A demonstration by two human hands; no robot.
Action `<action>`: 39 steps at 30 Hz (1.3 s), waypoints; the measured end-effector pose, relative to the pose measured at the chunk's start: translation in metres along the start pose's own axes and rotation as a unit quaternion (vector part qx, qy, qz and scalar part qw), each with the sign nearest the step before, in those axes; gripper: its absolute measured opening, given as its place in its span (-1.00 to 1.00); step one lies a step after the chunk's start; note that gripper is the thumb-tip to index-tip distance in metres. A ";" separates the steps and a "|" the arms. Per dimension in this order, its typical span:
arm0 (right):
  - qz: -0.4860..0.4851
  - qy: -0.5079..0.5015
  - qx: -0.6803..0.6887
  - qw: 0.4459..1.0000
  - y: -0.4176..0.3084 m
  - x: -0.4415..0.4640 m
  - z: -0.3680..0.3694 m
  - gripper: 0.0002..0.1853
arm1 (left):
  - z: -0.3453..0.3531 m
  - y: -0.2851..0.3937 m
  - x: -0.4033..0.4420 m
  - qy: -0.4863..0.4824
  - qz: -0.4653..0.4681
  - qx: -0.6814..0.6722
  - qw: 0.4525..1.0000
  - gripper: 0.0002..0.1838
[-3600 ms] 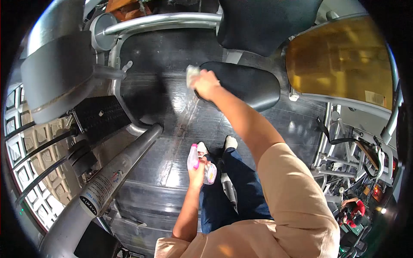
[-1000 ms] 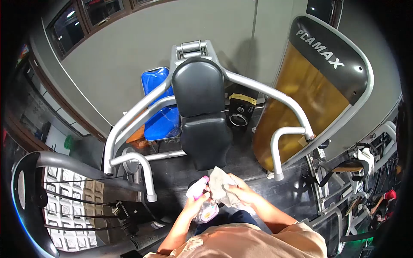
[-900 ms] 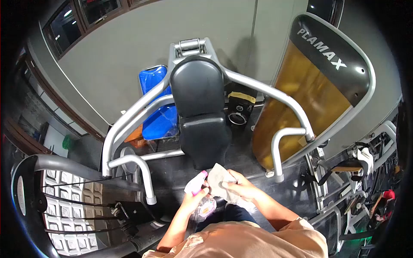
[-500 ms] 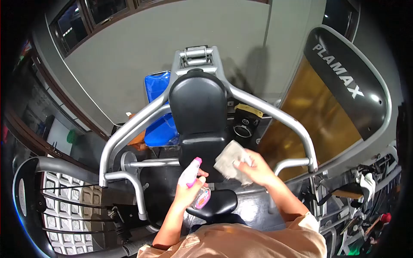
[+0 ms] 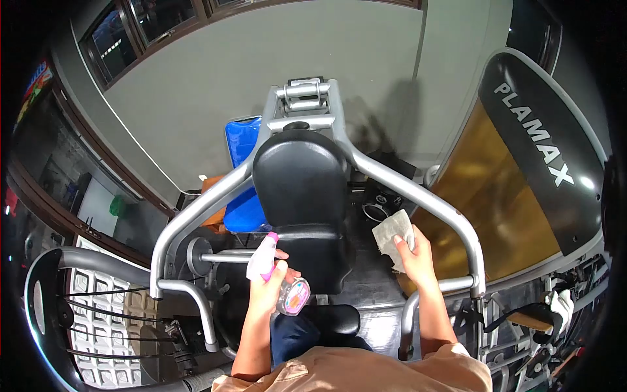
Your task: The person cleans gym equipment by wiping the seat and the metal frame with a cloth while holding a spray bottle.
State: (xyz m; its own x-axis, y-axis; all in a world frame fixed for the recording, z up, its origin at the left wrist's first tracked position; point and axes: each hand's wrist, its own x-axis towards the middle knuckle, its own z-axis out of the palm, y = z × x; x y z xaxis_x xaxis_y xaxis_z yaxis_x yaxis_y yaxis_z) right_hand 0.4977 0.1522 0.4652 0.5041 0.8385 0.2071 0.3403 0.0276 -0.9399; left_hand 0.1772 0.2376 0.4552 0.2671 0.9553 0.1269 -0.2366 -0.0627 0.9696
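My left hand [image 5: 266, 291] is wrapped round a spray bottle [image 5: 295, 295] with a white and pink trigger head and a clear body bearing a pink label. It is held in front of the black seat [image 5: 307, 258] of a gym machine. In my right hand [image 5: 417, 256] is a pale folded cloth [image 5: 393, 236], pinched under the thumb and held up right of the seat. Neither hand touches the machine. The black padded backrest [image 5: 299, 179] stands upright ahead of me.
Silver tube arms [image 5: 202, 202] curve round both sides of the backrest. A blue chair [image 5: 241, 144] stands behind it, by the wall. To the right rises a tall PLAMAX panel [image 5: 535, 130]. A black speaker-like box [image 5: 385, 199] sits on the floor behind the right arm.
My right hand has moved right with the cloth, away from the seat. The spray bottle in my left hand has shifted a little left. The view has tilted slightly.
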 end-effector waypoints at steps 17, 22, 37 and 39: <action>-0.005 -0.020 -0.166 0.986 -0.023 0.013 0.012 -0.87 | -0.031 0.039 0.120 -0.056 0.007 -0.013 0.998 -0.46; 0.035 -0.012 -0.224 0.974 -0.015 0.018 0.010 -0.88 | -0.051 0.068 0.167 -0.024 0.073 -0.029 0.997 -0.40; -0.092 0.100 0.008 0.991 -0.042 0.196 0.045 -0.69 | -0.103 0.075 0.363 0.111 0.207 0.108 0.966 -0.60; -0.105 0.121 0.031 0.987 -0.039 0.242 0.071 -0.66 | -0.094 0.060 0.385 0.108 0.203 0.086 0.969 -0.61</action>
State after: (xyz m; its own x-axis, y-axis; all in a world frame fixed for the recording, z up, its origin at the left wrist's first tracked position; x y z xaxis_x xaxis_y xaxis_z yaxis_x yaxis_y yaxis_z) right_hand 0.5497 0.3922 0.5329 0.6049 0.6570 0.4500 0.4109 0.2266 -0.8831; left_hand 0.1778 0.6286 0.5429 -0.0225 0.8786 0.4770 -0.1174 -0.4761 0.8715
